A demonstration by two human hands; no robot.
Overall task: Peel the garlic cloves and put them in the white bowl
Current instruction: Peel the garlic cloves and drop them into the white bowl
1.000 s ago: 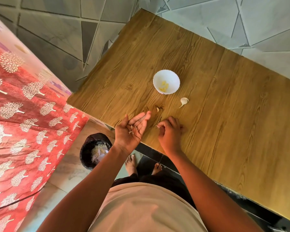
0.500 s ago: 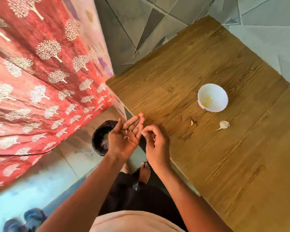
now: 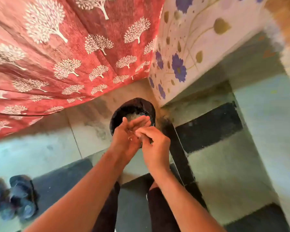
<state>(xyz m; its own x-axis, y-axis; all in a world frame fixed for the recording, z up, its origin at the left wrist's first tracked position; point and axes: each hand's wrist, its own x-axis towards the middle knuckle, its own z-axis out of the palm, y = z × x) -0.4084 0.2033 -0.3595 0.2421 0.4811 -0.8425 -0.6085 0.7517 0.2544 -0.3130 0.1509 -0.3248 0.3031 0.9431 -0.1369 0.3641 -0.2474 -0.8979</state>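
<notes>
We are over the black bin (image 3: 132, 113) on the floor, both hands above its mouth. Left hand (image 3: 126, 133) lies flat and open, palm up, fingers spread out over the bin, with small pale bits of garlic skin (image 3: 130, 138) on the palm. Right hand (image 3: 153, 144) is curled narrow, fingertips pressed onto the left palm, looks like brushing the skins off; whether it pinches anything, we cannot tell. The white bowl and the garlic cloves are out of view here; only a blurred wooden table corner (image 3: 285, 12) shows at top right.

Risks as we judge them: the skins are light and sticky, so some may cling to the palm or drift past the rim onto the floor tiles (image 3: 40, 148). If a peeled clove is hidden in either hand, it could drop into the bin with the waste.

Room: the bin sits tight in a corner, red tree-print cloth (image 3: 57, 56) hanging to the left, floral cloth (image 3: 191, 47) behind. Sandals (image 3: 15, 196) lie well apart at lower left. Open floor is toward us and right, so backing up toward the table is free
</notes>
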